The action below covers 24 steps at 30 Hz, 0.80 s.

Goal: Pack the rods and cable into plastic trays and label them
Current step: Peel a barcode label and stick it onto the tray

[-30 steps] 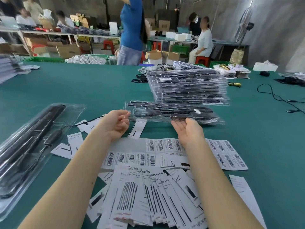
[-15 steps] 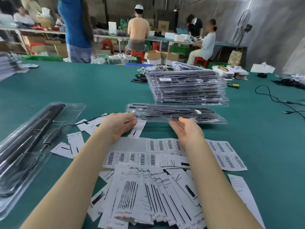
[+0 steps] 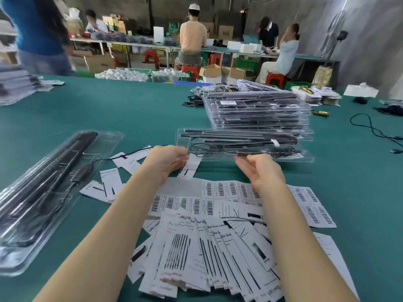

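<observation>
Item 1: clear plastic tray (image 3: pixel 244 144), packed with black rods and a coiled black cable, lying crosswise on the green table (image 3: pixel 130 110) straight ahead of me, its far edge against the foot of a stack of filled trays (image 3: pixel 257 112).

Item 2: my left hand (image 3: pixel 168 160), at the tray's near left corner, fingers loosely curled with tips at the tray edge; whether they actually pinch the plastic I cannot tell.

Item 3: my right hand (image 3: pixel 261 171), just in front of the tray's near edge, palm turned up, fingers relaxed and spread, holding nothing.

Item 4: barcode sticker sheets (image 3: pixel 218 197), flat on the table beneath my wrists.

Item 5: printed label cards (image 3: pixel 196 253), a fanned heap nearest me, showing black rod drawings and partly legible "Grow Light" text.

Item 6: second open tray (image 3: pixel 50 188), to my left, lying at a slant, holding long black rods and a cable with an inline box.

Item 7: loose black cable (image 3: pixel 370 127), far right on the table.

Item 8: several people at benches beyond the table, with cardboard boxes and red stools.
</observation>
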### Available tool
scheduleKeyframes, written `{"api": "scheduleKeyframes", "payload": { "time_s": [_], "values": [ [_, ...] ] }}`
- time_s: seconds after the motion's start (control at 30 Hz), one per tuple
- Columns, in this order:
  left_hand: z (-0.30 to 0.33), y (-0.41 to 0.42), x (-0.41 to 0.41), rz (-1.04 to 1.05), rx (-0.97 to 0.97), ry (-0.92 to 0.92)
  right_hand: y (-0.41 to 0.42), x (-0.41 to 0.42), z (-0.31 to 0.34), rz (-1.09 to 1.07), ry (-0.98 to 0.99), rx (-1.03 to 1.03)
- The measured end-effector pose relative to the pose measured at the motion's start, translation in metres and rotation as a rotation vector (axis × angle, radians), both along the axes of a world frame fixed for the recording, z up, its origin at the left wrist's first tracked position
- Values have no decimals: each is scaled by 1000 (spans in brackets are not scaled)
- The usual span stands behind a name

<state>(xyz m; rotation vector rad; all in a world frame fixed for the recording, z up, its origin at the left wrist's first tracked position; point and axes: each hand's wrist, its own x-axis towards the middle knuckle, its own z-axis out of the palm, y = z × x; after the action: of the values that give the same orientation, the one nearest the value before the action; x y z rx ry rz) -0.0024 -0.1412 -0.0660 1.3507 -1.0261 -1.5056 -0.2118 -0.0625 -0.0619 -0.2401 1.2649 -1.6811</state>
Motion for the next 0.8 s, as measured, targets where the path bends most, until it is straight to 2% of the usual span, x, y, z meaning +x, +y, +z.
{"api": "scheduleKeyframes", "payload": {
  "time_s": [0.1,0.33,0.47,0.67,0.8],
  "values": [
    [-2,2,-3,-25,-44,-127,2,-8,-2,57,81,24],
    [-2,3,-1,-39,-67,-223,2,-19,-4,189,135,124],
    [-1,3,-1,-46,-107,-283,3,-21,-3,387,251,287],
    [-1,7,3,-77,-349,-783,1,-18,0,463,519,419],
    [1,15,0,-50,-524,-1121,3,-20,7,466,709,430]
  ]
}}
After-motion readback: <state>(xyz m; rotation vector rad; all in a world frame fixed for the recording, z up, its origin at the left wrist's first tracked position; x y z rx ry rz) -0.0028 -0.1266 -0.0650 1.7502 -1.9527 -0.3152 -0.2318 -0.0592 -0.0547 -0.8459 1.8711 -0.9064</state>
